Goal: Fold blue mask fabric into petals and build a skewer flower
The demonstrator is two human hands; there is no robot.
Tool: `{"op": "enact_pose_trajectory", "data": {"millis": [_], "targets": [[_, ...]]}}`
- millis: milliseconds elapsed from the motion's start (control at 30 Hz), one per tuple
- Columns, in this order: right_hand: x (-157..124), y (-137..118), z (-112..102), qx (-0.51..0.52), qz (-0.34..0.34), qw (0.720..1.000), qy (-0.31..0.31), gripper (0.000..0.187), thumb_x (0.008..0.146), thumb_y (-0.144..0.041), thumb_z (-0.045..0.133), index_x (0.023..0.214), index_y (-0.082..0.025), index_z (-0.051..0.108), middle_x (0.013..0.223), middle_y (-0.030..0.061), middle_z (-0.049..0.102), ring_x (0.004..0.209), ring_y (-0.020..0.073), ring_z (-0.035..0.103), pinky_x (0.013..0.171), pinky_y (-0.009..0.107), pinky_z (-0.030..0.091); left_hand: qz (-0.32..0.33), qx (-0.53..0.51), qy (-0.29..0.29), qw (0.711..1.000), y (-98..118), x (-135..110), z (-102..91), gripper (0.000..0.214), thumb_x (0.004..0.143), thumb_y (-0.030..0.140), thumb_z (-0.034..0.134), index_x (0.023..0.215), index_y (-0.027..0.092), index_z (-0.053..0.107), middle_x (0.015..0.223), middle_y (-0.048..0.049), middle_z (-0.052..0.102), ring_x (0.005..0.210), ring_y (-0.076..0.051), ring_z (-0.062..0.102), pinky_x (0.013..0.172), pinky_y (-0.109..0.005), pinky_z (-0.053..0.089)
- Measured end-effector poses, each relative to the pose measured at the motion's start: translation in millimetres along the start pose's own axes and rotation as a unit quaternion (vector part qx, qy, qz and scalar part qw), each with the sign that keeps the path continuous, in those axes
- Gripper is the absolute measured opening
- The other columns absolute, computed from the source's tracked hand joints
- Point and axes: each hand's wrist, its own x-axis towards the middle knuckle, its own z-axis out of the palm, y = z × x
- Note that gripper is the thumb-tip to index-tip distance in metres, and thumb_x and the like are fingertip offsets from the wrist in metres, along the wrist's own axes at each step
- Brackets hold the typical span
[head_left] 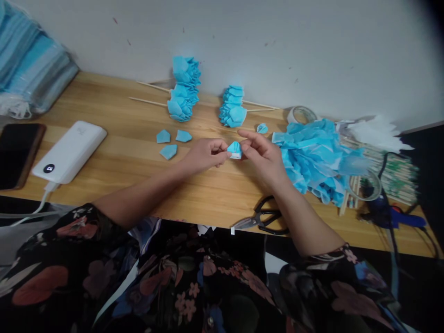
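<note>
My left hand [204,155] and my right hand [262,155] meet over the wooden table [138,185], both pinching a small folded blue piece [235,149] between fingertips. Three loose folded blue pieces [169,142] lie to the left of my left hand. Another small one [262,128] lies just beyond my right hand. Two blue petal clusters on wooden sticks [183,90] [232,107] lie by the wall.
Black scissors [262,218] lie at the table's near edge under my right forearm. A heap of blue cut material [314,157] is at right, with tape rolls [301,114], sticks and a glue gun [388,215]. A white power bank [71,150], phone [17,152] and stacked masks [29,64] sit left.
</note>
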Motion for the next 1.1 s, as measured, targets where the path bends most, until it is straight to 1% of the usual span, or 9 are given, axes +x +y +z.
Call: {"op": "enact_pose_trajectory", "data": {"millis": [200, 367, 533, 667, 733, 833, 900, 1000, 1100], "targets": [[-0.4, -1.9, 4.7, 0.008, 0.0, 1.0, -0.012, 0.042, 0.089, -0.042, 0.077, 0.128, -0.027, 0.07, 0.084, -0.0019, 0.069, 0.069, 0.0138, 0.061, 0.068, 0.032, 0.054, 0.017, -0.029, 0.019, 0.999, -0.1, 0.6, 1.3, 0.014, 0.088, 0.028, 0.068, 0.08, 0.017, 0.062, 0.066, 0.0023, 0.063, 0.06, -0.008, 0.057, 0.06, -0.02, 0.045], [-1.6, -1.5, 5.2, 0.008, -0.008, 1.0, -0.013, 0.041, 0.095, -0.051, 0.071, 0.129, -0.027, 0.07, 0.082, -0.002, 0.069, 0.069, 0.0147, 0.066, 0.07, 0.033, 0.058, 0.035, -0.018, 0.014, 0.999, -4.0, 0.9, -0.4, 0.016, 0.084, 0.025, 0.071, 0.075, 0.016, 0.062, 0.064, 0.0027, 0.062, 0.058, -0.007, 0.055, 0.057, -0.019, 0.043], [2.4, -1.5, -3.8, -0.05, -0.096, 0.993, 0.055, 0.045, 0.1, -0.064, 0.061, 0.129, -0.03, 0.07, 0.09, 0.0007, 0.074, 0.073, 0.0165, 0.069, 0.071, 0.035, 0.063, 0.015, -0.025, 0.055, 0.998, -5.0, 3.7, -1.7, 0.011, 0.087, 0.017, 0.068, 0.078, 0.016, 0.062, 0.063, 0.0029, 0.064, 0.056, -0.007, 0.058, 0.058, -0.019, 0.048], [-0.9, -24.2, -9.3, -0.106, -0.155, 0.98, 0.061, 0.037, 0.104, -0.057, 0.058, 0.128, -0.031, 0.072, 0.09, 0.0007, 0.076, 0.074, 0.0166, 0.071, 0.071, 0.035, 0.063, 0.024, -0.014, 0.066, 0.997, -4.5, 5.9, -2.9, 0.015, 0.09, 0.014, 0.068, 0.078, 0.016, 0.061, 0.063, 0.0031, 0.065, 0.054, -0.007, 0.058, 0.058, -0.019, 0.048], [-9.9, -45.1, -12.1, -0.159, -0.166, 0.973, 0.017, 0.03, 0.106, -0.048, 0.059, 0.125, -0.03, 0.074, 0.089, 0.0004, 0.077, 0.074, 0.0163, 0.072, 0.072, 0.034, 0.062, 0.035, -0.01, 0.075, 0.997, -6.1, 7.4, -3.4, 0.018, 0.092, 0.015, 0.07, 0.077, 0.017, 0.06, 0.061, 0.0036, 0.064, 0.054, -0.007, 0.058, 0.058, -0.019, 0.046], [-34.6, -74.6, -18.0, -0.252, -0.188, 0.943, -0.107, 0.021, 0.105, -0.034, 0.061, 0.117, -0.028, 0.078, 0.089, 0.0002, 0.078, 0.078, 0.0161, 0.074, 0.075, 0.032, 0.06, 0.04, -0.012, 0.091, 0.995, -8.2, 9.4, -3.3, 0.021, 0.093, 0.018, 0.072, 0.076, 0.017, 0.059, 0.06, 0.0039, 0.063, 0.054, -0.007, 0.058, 0.059, -0.019, 0.046], [-57.0, -85.0, -22.0, -0.286, -0.196, 0.917, -0.197, 0.02, 0.106, -0.029, 0.059, 0.115, -0.026, 0.077, 0.093, 0.0013, 0.079, 0.083, 0.0162, 0.075, 0.075, 0.029, 0.058, 0.035, -0.02, 0.097, 0.995, -7.7, 9.9, -2.9, 0.021, 0.093, 0.017, 0.072, 0.077, 0.017, 0.059, 0.061, 0.0038, 0.064, 0.054, -0.006, 0.058, 0.061, -0.019, 0.048], [-92.8, -84.1, -24.4, -0.315, -0.196, 0.883, -0.289, 0.021, 0.109, -0.028, 0.056, 0.119, -0.024, 0.074, 0.103, 0.0037, 0.079, 0.091, 0.0173, 0.076, 0.075, 0.029, 0.058, 0.025, -0.03, 0.093, 0.995, -4.6, 9.0, -2.3, 0.02, 0.093, 0.018, 0.073, 0.079, 0.017, 0.059, 0.062, 0.0039, 0.065, 0.056, -0.006, 0.058, 0.062, -0.018, 0.049], [-120.9, -73.3, -19.4, -0.353, -0.22, 0.858, -0.302, 0.018, 0.108, -0.025, 0.058, 0.119, -0.022, 0.072, 0.106, 0.0049, 0.078, 0.092, 0.0191, 0.075, 0.077, 0.031, 0.06, 0.013, -0.036, 0.092, 0.995, -0.7, 7.0, -1.6, 0.021, 0.093, 0.019, 0.075, 0.08, 0.017, 0.059, 0.063, 0.0037, 0.064, 0.056, -0.005, 0.058, 0.061, -0.017, 0.049]]}}
